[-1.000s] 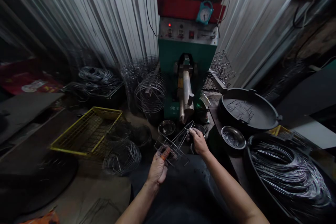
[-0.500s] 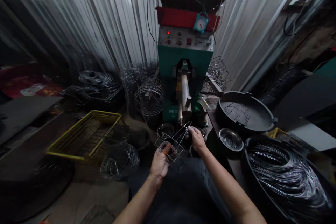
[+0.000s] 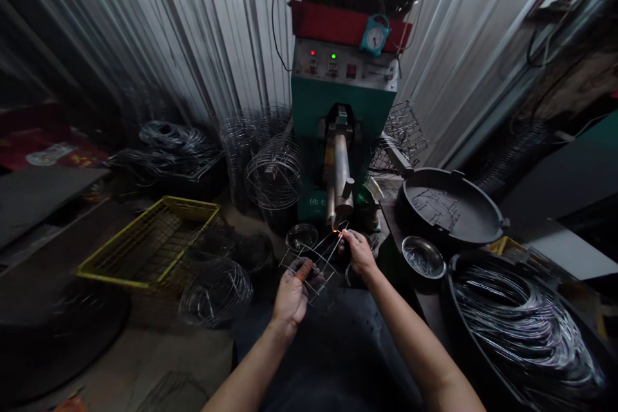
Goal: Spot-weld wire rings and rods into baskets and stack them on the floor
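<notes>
My left hand [image 3: 292,296] is closed on a wire frame [image 3: 324,280], with something orange wrapped round its thumb or finger. My right hand [image 3: 358,251] pinches thin wire at the frame's far end, just below the tip of a machine's metal arm [image 3: 342,174]. An orange glow [image 3: 337,232] shows where the wire meets that tip. The green machine [image 3: 313,103] stands straight ahead, with a red and a green light lit on its panel.
A yellow crate [image 3: 149,280] and round wire baskets [image 3: 217,293] are at the left. To the right are a black pan [image 3: 454,206], a metal bowl [image 3: 423,257] of small pieces and a large tub of wire coils [image 3: 526,315]. A small bowl [image 3: 302,235] sits behind the frame.
The green panel light has come on and an orange glow has appeared at the machine's tip. The frame's far end sits slightly higher. The view has shifted a little.
</notes>
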`<state>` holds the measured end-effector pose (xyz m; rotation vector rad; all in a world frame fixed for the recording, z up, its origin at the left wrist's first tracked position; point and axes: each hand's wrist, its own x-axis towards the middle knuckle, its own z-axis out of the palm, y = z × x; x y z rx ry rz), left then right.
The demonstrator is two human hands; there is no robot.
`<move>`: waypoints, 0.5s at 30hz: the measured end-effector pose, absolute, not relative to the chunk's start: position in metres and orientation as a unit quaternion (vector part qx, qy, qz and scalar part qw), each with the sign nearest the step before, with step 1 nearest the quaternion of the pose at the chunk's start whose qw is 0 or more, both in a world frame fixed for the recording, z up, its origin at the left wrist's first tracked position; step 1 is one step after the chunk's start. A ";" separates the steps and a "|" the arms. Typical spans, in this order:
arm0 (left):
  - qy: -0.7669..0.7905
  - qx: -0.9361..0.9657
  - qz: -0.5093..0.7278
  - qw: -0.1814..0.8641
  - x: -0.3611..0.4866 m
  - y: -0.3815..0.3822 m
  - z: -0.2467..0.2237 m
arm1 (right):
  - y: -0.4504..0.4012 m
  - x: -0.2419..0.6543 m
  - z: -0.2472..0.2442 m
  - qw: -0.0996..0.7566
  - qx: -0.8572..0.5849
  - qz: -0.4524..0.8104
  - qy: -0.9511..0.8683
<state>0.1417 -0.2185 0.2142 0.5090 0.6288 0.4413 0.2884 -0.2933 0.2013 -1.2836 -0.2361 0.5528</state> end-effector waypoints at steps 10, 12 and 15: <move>0.292 0.238 0.250 0.892 0.140 -0.222 0.203 | -0.348 0.250 0.201 0.557 -0.730 0.244 -0.311; 0.291 0.228 0.252 0.894 0.140 -0.221 0.202 | -0.351 0.241 0.200 0.540 -0.738 0.226 -0.337; 0.297 0.222 0.254 0.893 0.142 -0.220 0.205 | -0.345 0.237 0.198 0.544 -0.740 0.190 -0.346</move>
